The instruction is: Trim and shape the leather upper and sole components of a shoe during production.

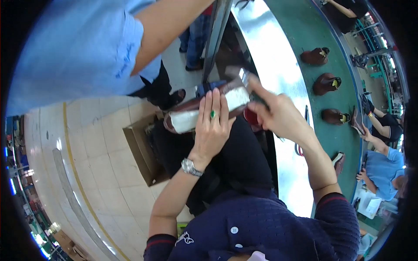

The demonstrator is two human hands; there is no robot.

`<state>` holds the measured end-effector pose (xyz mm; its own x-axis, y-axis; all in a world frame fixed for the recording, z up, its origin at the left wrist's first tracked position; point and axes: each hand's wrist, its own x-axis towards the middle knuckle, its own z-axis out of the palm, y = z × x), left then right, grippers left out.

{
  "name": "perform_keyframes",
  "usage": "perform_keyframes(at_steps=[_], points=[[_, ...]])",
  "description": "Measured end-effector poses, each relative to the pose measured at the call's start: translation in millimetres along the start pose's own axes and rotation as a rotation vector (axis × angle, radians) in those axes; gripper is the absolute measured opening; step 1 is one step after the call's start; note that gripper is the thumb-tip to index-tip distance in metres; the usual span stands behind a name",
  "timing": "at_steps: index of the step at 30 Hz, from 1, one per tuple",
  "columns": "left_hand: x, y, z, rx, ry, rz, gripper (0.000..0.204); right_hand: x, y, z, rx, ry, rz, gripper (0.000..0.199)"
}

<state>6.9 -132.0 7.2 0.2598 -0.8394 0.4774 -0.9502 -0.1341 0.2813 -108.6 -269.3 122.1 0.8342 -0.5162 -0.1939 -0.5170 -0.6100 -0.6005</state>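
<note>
A brown shoe [193,105] lies sole up over my dark-trousered lap, its underside bearing a white layer [183,121]. My left hand [213,119] grips it from above, fingers laid across the white layer and the thumb toward the near edge. A watch and a green-stoned ring are on this hand. At the shoe's right end, my right hand [274,111] is closed on a tool with a shiny metal part [243,76]; motion blur hides its kind. Below the right fingers is a red, round object [251,116], partly covered. Something dark blue [210,88] sits just beyond the shoe.
A shiny metal worktop [287,87] runs along my right, beside a green conveyor belt [300,30] carrying several brown boots [326,84]. An open cardboard box [146,150] stands on the floor at left. One co-worker [96,56] stands close at upper left; another [383,167] works across the belt.
</note>
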Motion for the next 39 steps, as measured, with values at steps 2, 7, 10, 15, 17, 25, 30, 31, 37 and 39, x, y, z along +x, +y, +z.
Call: perform_keyframes(at_steps=[2,7,10,15,17,25,30,31,37,39], points=[[7.5,5.5,-8.0,-0.031,0.034,-0.007,0.059,-8.1,-7.9,6.9,0.193,0.217,0.118,0.057],[-7.1,0.0,2.4,0.017,0.075,0.042,0.058,0.9,-5.2,7.5,-0.072,-0.140,0.129,0.060],[-3.8,5.1,-3.2,-0.013,0.075,0.031,0.057,-8.4,-16.7,19.0,-0.004,0.141,-0.026,0.065],[19.3,-6.3,-31.1,-0.347,-0.041,-0.179,0.054,-10.4,-3.2,24.4,-0.389,-0.075,0.024,0.057],[23.3,-42.1,-59.2,-0.243,-0.106,-0.091,0.048,-24.3,-17.6,15.4,-0.087,-0.163,0.123,0.057],[26.2,-72.4,-61.1,-0.293,-0.379,0.016,0.037,-20.1,-28.9,27.2,0.983,-0.588,0.459,0.061],[23.5,-73.1,-72.4,-0.636,-0.286,-0.195,0.047,-21.5,-44.8,32.7,0.534,-0.457,0.370,0.056],[18.5,-67.3,-68.3,-0.637,-0.285,-0.201,0.047,-25.9,-44.0,37.8,0.252,-0.417,0.232,0.054],[-12.2,-33.8,-46.2,0.199,-0.173,0.096,0.053,-18.0,-49.5,12.9,-0.015,-0.445,0.153,0.054],[-17.7,-31.6,-46.4,0.178,-0.173,0.079,0.053,-17.5,-62.6,4.5,-0.101,-0.183,-0.114,0.059]])
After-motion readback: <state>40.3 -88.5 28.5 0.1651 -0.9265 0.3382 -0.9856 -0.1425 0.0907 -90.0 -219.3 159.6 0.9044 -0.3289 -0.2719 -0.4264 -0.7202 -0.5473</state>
